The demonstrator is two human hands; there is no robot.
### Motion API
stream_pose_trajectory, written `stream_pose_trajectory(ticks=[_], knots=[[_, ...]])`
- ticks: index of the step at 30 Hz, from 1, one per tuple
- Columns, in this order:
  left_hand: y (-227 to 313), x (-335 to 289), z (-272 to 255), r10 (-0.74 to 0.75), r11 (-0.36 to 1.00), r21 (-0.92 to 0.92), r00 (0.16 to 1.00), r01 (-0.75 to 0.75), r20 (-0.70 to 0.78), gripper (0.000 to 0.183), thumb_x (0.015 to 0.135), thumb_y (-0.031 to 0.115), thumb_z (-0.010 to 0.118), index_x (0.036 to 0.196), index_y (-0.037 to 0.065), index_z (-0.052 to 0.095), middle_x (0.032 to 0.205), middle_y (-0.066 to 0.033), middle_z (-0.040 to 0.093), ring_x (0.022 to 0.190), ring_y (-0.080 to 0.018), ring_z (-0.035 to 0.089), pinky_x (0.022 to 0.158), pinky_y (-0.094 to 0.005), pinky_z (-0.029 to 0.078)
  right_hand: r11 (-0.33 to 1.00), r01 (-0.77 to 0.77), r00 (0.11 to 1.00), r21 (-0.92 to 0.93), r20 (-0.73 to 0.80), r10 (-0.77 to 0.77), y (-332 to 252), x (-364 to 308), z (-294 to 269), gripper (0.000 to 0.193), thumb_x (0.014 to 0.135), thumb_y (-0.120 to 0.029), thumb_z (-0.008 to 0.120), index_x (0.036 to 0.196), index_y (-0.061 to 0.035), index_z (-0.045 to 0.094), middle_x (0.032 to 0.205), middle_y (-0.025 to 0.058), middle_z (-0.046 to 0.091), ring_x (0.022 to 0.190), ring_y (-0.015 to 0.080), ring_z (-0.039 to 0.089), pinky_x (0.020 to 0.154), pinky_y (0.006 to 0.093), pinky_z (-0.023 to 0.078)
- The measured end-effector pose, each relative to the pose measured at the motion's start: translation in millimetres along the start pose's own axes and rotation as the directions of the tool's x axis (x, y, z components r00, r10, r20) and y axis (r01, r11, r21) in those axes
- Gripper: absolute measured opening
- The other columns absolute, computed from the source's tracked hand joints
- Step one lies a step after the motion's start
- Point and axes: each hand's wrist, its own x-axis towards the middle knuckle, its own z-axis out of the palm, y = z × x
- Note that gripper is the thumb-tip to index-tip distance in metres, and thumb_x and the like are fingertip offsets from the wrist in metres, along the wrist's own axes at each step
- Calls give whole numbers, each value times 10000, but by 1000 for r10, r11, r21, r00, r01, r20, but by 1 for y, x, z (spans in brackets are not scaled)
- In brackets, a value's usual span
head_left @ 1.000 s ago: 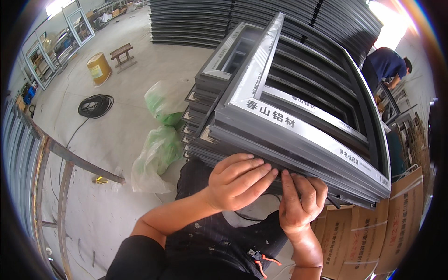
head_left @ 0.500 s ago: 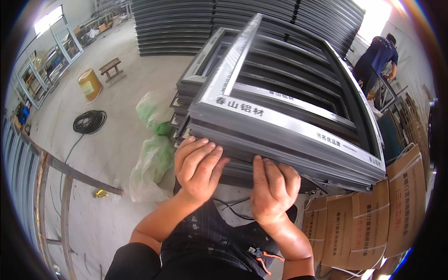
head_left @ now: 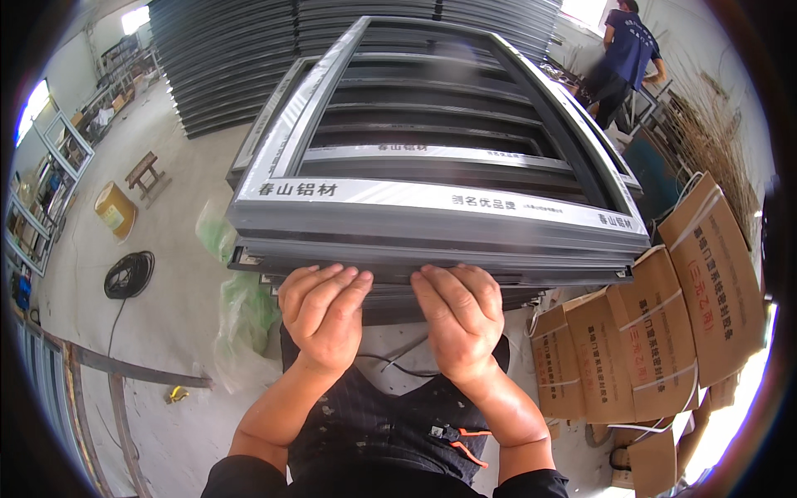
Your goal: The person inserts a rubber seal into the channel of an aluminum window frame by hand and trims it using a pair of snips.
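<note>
A dark grey window frame (head_left: 398, 196) with white protective film strips lies on top of a stack of similar frames (head_left: 390, 305) before me. My left hand (head_left: 325, 319) is closed at the stack's near edge, fingers bent together against the dark side just left of the middle. Level with it, my right hand (head_left: 461, 324) grips the same edge a short way to the right. Both thumbs and fingertips are partly hidden, so which frame in the stack they hold is hard to tell. Pliers (head_left: 455, 436) with orange handles lie against my dark trousers.
Cardboard boxes (head_left: 656, 365) stand at the right. Far right, a person in a dark blue shirt (head_left: 628, 50) bends over metalwork. Clear and green plastic bags (head_left: 241, 332), a coiled black cable (head_left: 129, 275), a drum (head_left: 116, 212) and a wooden stool (head_left: 145, 174) sit to the left.
The top window frame now sits squarer over the stack, its near rail more level. My left hand has shifted along the edge, and my hands are closer together. The view has turned right.
</note>
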Motion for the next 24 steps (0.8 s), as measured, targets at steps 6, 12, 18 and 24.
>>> stream_pose_trajectory(ticks=[6, 12, 18, 24], knots=[[16, 8, -7, -58, 998, 14, 994, 57, 89, 284, 769, 8, 816, 1040, 80, 770, 1036, -35, 704, 991, -255, 661, 926, -443, 524, 999, 14, 1000, 40, 0, -14, 9, 0, -4, 336, 747, -106, 703, 1067, -23, 760, 1154, 76, 689, 1025, 235, 638, 908, 413, 554], [36, 8, 13, -10, 993, -118, 993, 24, 118, 343, 751, 6, 831, 1078, 94, 774, 1086, -18, 711, 1021, -253, 657, 934, -429, 534, 975, -53, 996, -217, -86, 35, 15, -22, -10, 318, 770, -121, 711, 1079, -126, 787, 1153, 15, 660, 1042, 197, 630, 967, 411, 518], [29, 5, 18, 5, 993, -116, 997, 4, 82, 263, 758, 69, 853, 1003, 107, 764, 1006, 6, 708, 951, -224, 655, 859, -396, 526, 975, -25, 997, -221, -80, 8, 18, -21, -11, 309, 760, -136, 717, 1059, -121, 792, 1099, -1, 664, 1009, 182, 627, 928, 397, 538], [34, 6, 20, -22, 994, -102, 996, 31, 88, 255, 765, 42, 834, 1002, 102, 761, 1029, -10, 705, 964, -232, 647, 874, -406, 524, 982, 5, 996, -190, -91, -23, 22, -21, -13, 303, 733, -139, 718, 1024, -107, 798, 1059, 3, 681, 983, 182, 627, 891, 377, 553]])
